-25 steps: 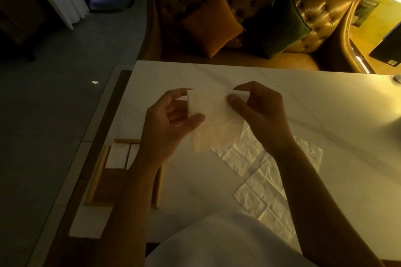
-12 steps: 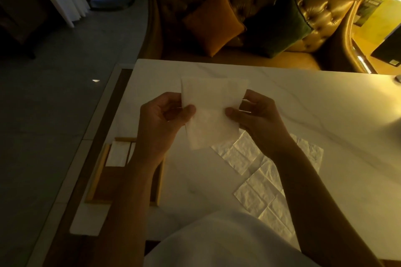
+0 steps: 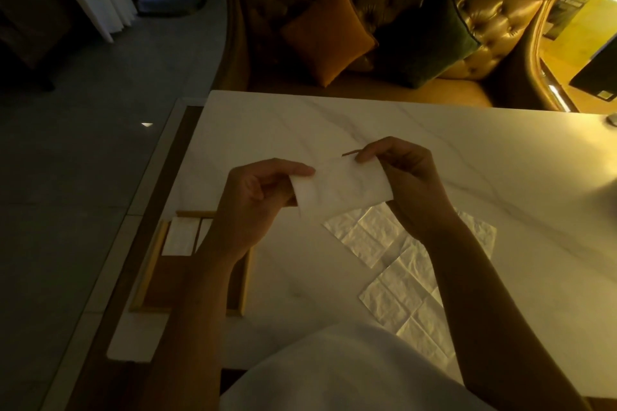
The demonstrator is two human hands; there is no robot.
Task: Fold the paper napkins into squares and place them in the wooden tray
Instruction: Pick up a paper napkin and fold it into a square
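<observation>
Both hands hold one white paper napkin (image 3: 340, 188) above the marble table (image 3: 334, 123). My left hand (image 3: 257, 203) pinches its left end, and my right hand (image 3: 404, 183) pinches its upper right edge. The napkin is doubled over into a wide band with its fold along the bottom. Unfolded napkins (image 3: 394, 264) lie flat on the table under my right forearm. The wooden tray (image 3: 147, 277) sits at the table's left edge, partly hidden by my left forearm. Two folded napkins (image 3: 180, 237) lie side by side in its far end.
A leather sofa with an orange cushion (image 3: 327, 30) and a dark green cushion (image 3: 430, 33) stands beyond the table's far edge. The floor (image 3: 83, 160) drops away left of the tray. My white shirt (image 3: 334, 374) fills the bottom of the view.
The napkin was held upright as a tall sheet. Its top edge has come down toward me, so it is now folded in half and held lower.
</observation>
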